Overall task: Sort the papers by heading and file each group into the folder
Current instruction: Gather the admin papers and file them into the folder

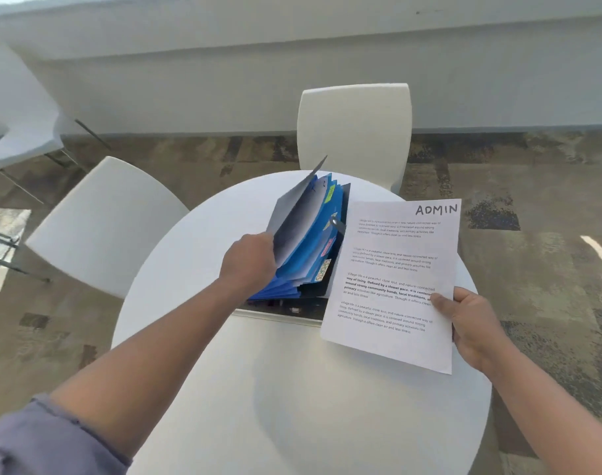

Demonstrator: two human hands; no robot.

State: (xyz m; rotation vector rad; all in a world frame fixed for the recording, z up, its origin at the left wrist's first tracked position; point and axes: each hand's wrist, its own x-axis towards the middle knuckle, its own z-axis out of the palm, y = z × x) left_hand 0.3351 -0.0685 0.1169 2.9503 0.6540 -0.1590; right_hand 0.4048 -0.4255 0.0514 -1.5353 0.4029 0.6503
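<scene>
Left hand (pixel 250 260) lifted the folder (pixel 306 241) flap, exposing pockets, while right hand (pixel 471 323), at 3 o'clock, pinched the ADMIN sheet (pixel 395 275) for filing.

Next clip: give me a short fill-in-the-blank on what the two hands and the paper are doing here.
1. The sheet in the right hand is headed ____.
2. The left hand lifts a divider of the ____-coloured folder.
3. The folder lies on a round ____ table.

Missing words: ADMIN; blue; white
</scene>
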